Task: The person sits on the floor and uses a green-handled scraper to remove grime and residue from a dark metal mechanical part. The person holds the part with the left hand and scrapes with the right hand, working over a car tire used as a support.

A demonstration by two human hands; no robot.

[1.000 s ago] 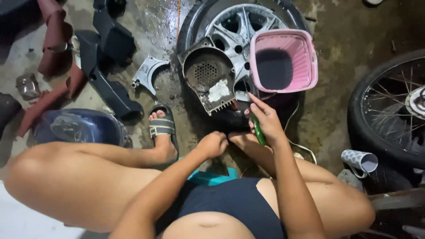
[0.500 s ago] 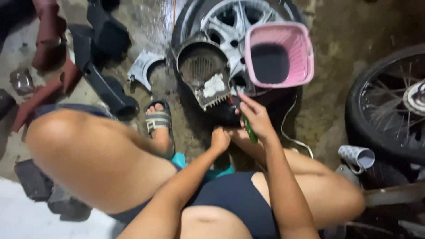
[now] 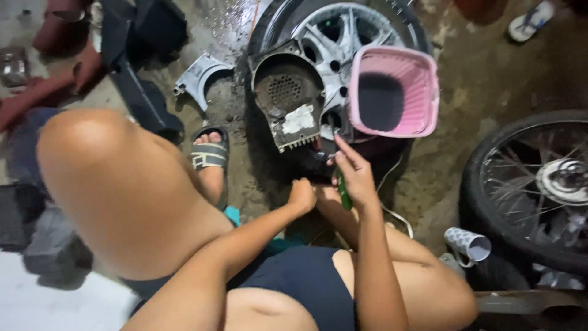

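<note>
Between the knees, at centre frame: right hand (image 3: pixel 355 178) clasps a green-handled tool (image 3: pixel 344 191), probably a screwdriver, fingers wrapped round the handle, index extended toward the dark part below the fan cover (image 3: pixel 288 101). Tip hidden; cannot tell what it engages. Left hand (image 3: pixel 302 196) is clenched in a fist just beside the right, at its 9 o'clock, apparently steadying something low down; what it grasps cannot be told.

Fan cover: dark, rusty, perforated, with a white patch, tilted against an alloy wheel (image 3: pixel 334 37) lying on the floor. Pink plastic basket (image 3: pixel 429 92) sits on the wheel at 1 o'clock of the hands, its rim near the raised index finger.

Judgement on technique: keep the tool shaft in line with the fastener, press along the axis, and let the left fist brace the part so it does not rock against the wheel.

Clearances: the basket crowds the tool at 1 o'clock. Sandalled foot (image 3: pixel 209 156) at 9 o'clock, near the cover's lower edge. Spoked wheel (image 3: pixel 533 190) at 3 o'clock, well apart. Patterned cup (image 3: pixel 468 245) on the floor at 4 o'clock, near the right thigh. Grey plastic fairing piece (image 3: pixel 199 73) at 11 o'clock. Open floor room lies between basket and spoked wheel, 2 to 3 o'clock.
</note>
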